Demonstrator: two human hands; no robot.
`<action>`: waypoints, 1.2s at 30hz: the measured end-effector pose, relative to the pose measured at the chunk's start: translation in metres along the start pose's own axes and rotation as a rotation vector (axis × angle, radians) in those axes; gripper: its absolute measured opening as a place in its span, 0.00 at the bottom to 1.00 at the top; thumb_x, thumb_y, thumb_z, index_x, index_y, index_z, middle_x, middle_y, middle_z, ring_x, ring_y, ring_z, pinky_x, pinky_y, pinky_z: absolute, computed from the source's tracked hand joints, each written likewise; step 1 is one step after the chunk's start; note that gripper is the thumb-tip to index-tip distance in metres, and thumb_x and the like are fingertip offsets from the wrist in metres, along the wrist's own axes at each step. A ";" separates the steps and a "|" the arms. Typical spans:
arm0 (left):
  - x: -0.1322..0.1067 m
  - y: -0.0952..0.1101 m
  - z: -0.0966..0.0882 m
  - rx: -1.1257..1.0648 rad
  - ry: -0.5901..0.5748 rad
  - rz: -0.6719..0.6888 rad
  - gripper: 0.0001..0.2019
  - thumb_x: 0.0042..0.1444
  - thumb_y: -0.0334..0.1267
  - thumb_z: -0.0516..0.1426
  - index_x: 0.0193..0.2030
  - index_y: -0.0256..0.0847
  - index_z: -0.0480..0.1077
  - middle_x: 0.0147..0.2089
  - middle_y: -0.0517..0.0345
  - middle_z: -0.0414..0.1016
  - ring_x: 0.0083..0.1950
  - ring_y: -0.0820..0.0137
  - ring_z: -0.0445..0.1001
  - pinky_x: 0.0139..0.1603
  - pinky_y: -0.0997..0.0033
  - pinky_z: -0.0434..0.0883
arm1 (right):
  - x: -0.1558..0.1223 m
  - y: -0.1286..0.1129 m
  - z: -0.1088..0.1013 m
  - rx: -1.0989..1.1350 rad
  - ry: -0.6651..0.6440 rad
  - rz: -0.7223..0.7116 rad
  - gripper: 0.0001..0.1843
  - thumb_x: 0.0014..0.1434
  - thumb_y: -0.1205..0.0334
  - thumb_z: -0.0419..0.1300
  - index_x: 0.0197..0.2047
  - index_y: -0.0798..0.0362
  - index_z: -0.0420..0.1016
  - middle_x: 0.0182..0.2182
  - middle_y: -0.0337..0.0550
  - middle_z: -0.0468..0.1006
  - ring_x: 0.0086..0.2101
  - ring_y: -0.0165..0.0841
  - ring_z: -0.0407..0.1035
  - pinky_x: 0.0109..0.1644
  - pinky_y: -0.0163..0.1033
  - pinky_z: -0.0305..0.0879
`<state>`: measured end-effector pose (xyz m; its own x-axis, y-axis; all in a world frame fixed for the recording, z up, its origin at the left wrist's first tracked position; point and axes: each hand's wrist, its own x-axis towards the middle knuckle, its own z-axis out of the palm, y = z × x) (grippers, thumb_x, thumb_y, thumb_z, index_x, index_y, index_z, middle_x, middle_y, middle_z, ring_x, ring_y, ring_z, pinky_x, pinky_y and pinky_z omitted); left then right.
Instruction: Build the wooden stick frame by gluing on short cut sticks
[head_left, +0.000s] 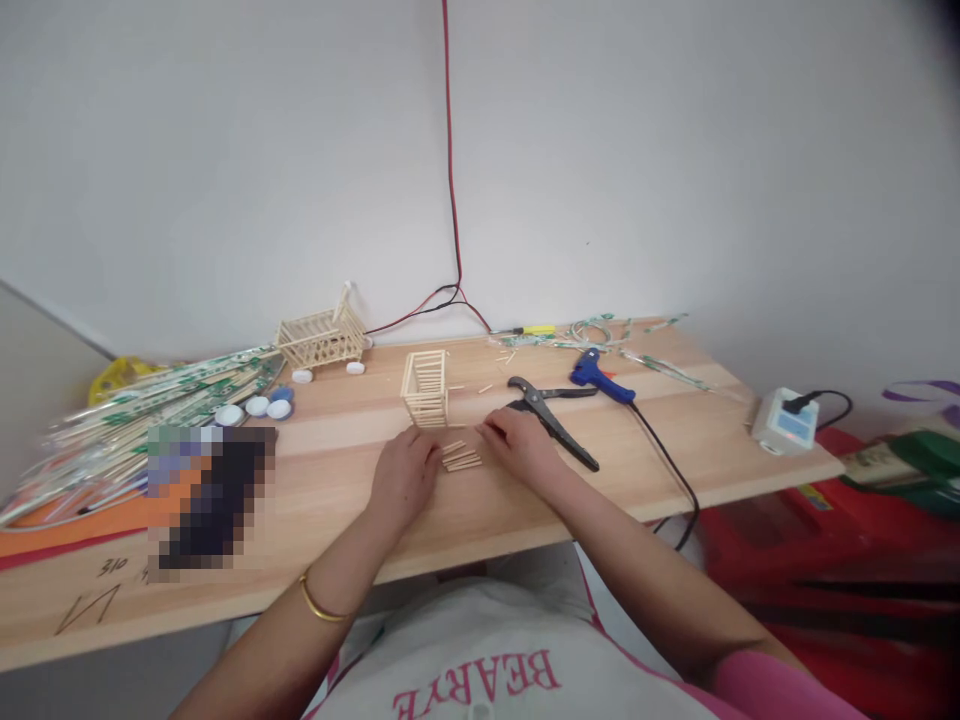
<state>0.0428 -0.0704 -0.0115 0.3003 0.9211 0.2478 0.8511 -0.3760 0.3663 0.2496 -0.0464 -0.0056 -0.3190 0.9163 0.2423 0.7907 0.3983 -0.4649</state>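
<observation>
A small pile of short wooden sticks (463, 460) lies on the tabletop between my two hands. My left hand (407, 470) rests at the pile's left side, its fingers curled and drawn together. On the other side, my right hand (519, 445) has its fingers bent inward in a pinch, the tips near the pile's upper right. Whatever either hand's fingertips hold is too small to make out. Just beyond my left hand stands an open box frame built of sticks (426, 390). Black-handled cutting pliers (551, 415) lie beside my right hand.
A stick-built cart (322, 340) with white wheels stands by the wall. Left are bundled wrapped sticks (172, 400) and bottle caps (257, 406). Right are a blue glue gun (600, 378) with a trailing cord, a yellow-handled tool (538, 329) and a white power box (784, 422).
</observation>
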 end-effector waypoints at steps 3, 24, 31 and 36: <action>0.000 -0.001 0.000 -0.004 -0.009 -0.003 0.09 0.60 0.32 0.50 0.39 0.37 0.72 0.39 0.50 0.73 0.43 0.63 0.70 0.45 0.64 0.67 | -0.001 0.001 0.000 0.023 -0.044 -0.038 0.08 0.62 0.63 0.55 0.36 0.54 0.76 0.31 0.44 0.77 0.35 0.33 0.70 0.39 0.35 0.58; 0.014 0.022 -0.064 -0.271 0.331 0.207 0.06 0.60 0.33 0.52 0.38 0.39 0.70 0.36 0.55 0.76 0.39 0.70 0.73 0.40 0.72 0.69 | 0.020 -0.043 -0.057 0.249 0.086 -0.351 0.04 0.62 0.67 0.55 0.36 0.53 0.71 0.31 0.42 0.73 0.34 0.31 0.67 0.38 0.35 0.60; 0.071 -0.005 -0.096 -0.315 0.414 0.017 0.07 0.55 0.37 0.56 0.35 0.40 0.75 0.36 0.57 0.79 0.37 0.70 0.74 0.40 0.71 0.69 | 0.075 -0.058 -0.065 0.197 0.239 -0.301 0.06 0.60 0.69 0.56 0.32 0.53 0.71 0.29 0.41 0.74 0.33 0.31 0.66 0.37 0.35 0.58; 0.084 -0.027 -0.084 -0.319 0.349 -0.040 0.08 0.55 0.36 0.55 0.32 0.40 0.75 0.33 0.58 0.78 0.35 0.69 0.73 0.39 0.70 0.68 | 0.095 -0.052 -0.052 0.140 0.156 -0.291 0.07 0.60 0.72 0.55 0.31 0.53 0.71 0.29 0.41 0.74 0.33 0.32 0.65 0.37 0.35 0.57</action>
<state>0.0087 0.0088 0.0744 0.0607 0.8672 0.4943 0.6682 -0.4032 0.6253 0.2049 0.0175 0.0858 -0.4279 0.7505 0.5037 0.5959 0.6533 -0.4671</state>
